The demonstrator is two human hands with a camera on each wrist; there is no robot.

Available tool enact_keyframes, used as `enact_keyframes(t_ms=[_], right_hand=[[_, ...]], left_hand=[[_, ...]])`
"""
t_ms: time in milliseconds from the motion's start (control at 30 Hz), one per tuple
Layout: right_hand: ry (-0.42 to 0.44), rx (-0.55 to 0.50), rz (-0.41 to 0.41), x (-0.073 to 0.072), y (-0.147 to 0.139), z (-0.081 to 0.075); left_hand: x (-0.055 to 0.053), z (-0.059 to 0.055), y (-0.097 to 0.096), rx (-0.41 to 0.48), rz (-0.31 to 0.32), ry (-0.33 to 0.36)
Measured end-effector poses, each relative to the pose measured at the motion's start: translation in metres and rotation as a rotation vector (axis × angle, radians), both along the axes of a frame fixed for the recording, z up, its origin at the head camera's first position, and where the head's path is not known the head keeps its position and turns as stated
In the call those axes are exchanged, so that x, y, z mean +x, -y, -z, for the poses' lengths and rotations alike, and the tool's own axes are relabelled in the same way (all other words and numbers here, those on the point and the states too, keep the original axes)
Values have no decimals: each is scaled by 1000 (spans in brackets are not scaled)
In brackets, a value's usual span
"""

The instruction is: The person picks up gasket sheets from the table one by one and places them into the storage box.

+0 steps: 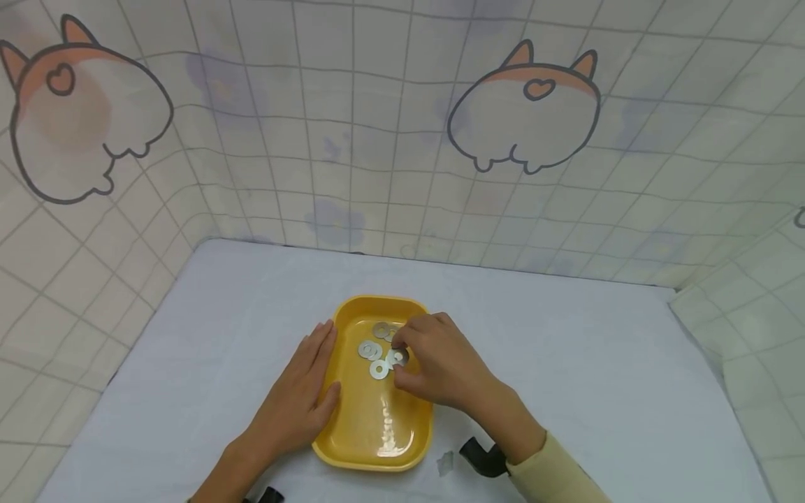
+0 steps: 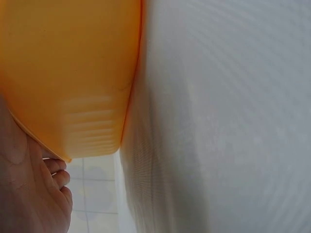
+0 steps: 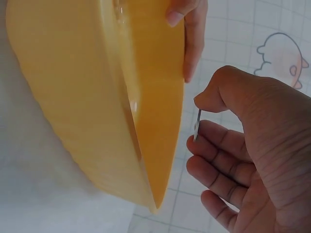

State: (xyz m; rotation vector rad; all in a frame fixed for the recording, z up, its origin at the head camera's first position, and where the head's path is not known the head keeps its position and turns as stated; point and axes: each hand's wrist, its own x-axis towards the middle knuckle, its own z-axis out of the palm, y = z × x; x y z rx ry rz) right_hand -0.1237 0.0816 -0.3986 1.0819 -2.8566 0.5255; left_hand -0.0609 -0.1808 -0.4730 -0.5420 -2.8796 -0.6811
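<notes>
A yellow tray (image 1: 371,436) lies on the white-covered table, with several flat silver washers (image 1: 379,369) in its upper half. My left hand (image 1: 295,395) rests along the tray's left rim, fingers straight and thumb over the edge. In the left wrist view, part of that hand (image 2: 34,189) touches the rim from outside. Over the tray's right side, my right hand (image 1: 443,363) pinches one washer (image 3: 197,125) between thumb and fingertips. The right wrist view shows this washer edge-on, held above the tray's rim, with the other fingers loosely curled.
White cloth (image 1: 566,349) covers the table. A wall sheet (image 1: 390,140) with a grid and cartoon animals hangs behind it and at both sides. Black bands (image 1: 484,457) sit at the wrists, and a small grey patch (image 1: 445,463) marks the cloth beside the tray.
</notes>
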Motion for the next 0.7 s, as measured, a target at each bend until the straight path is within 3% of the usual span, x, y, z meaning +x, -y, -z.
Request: enact_keyframes(t_ms=[533, 700], right_hand=[[-34, 12, -39, 6, 1, 5], [-28, 17, -5, 9, 0, 5]], left_hand=[[2, 2, -1, 3, -8, -4], [2, 2, 0, 3, -5, -5]])
